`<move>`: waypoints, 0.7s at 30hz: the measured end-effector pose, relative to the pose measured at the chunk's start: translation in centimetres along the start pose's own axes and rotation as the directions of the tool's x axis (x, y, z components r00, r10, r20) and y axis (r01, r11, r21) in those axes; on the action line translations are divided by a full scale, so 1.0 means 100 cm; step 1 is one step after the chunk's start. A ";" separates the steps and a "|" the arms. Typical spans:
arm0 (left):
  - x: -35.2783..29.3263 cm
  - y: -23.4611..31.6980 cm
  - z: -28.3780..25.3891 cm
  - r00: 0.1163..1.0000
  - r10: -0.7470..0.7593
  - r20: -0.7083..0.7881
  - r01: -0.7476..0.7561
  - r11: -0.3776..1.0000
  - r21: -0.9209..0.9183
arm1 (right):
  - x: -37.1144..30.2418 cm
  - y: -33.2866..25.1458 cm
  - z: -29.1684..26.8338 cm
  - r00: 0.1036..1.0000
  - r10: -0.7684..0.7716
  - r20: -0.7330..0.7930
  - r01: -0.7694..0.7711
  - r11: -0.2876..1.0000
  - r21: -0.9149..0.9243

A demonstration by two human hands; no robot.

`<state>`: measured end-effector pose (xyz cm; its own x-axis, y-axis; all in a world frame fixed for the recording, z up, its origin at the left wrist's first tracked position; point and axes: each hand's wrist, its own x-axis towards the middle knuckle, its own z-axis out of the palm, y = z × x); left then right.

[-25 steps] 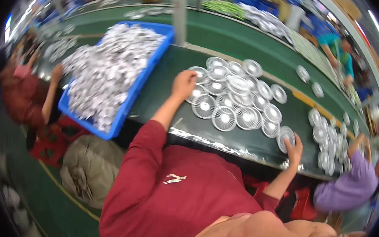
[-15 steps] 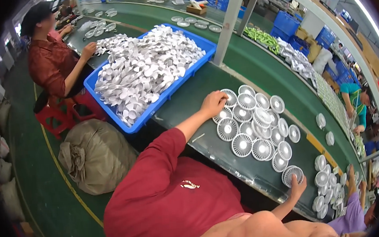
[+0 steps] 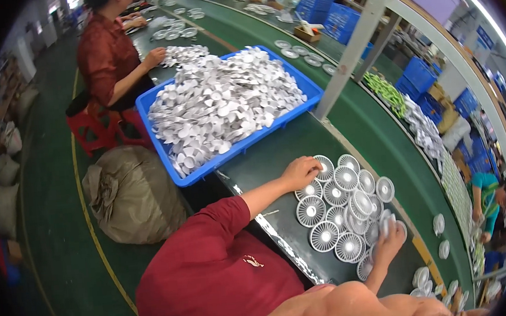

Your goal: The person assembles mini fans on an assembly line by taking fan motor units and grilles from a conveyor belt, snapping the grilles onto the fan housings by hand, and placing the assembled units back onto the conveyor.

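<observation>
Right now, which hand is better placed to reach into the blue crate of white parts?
Left. The left hand rests at the cluster edge nearest the blue crate; the right hand is across the white grilles, farther away.

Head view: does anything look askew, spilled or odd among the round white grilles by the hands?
Slightly: the round white grilles lie in an uneven cluster, several overlapping and tilted. Nothing looks spilled or broken. The blue bin is heaped full.

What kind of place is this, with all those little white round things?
It looks like a factory assembly line. A long green conveyor belt runs past seated workers, a blue bin is heaped with white fan blades, and round white fan grilles lie clustered under the left hand and right hand.
</observation>
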<state>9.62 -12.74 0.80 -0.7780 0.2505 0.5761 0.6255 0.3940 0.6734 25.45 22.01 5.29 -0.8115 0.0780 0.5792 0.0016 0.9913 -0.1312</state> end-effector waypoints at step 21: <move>-0.009 -0.010 0.005 0.998 0.035 -0.060 -0.036 0.999 -0.018 | 0.052 0.029 0.019 0.977 0.074 0.199 -0.118 0.968 0.222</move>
<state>9.61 -12.90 -0.63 -0.7509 0.2108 0.6259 0.6540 0.3691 0.6603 20.12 25.08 6.39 -0.9089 0.1287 0.3966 -0.0320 0.9268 -0.3741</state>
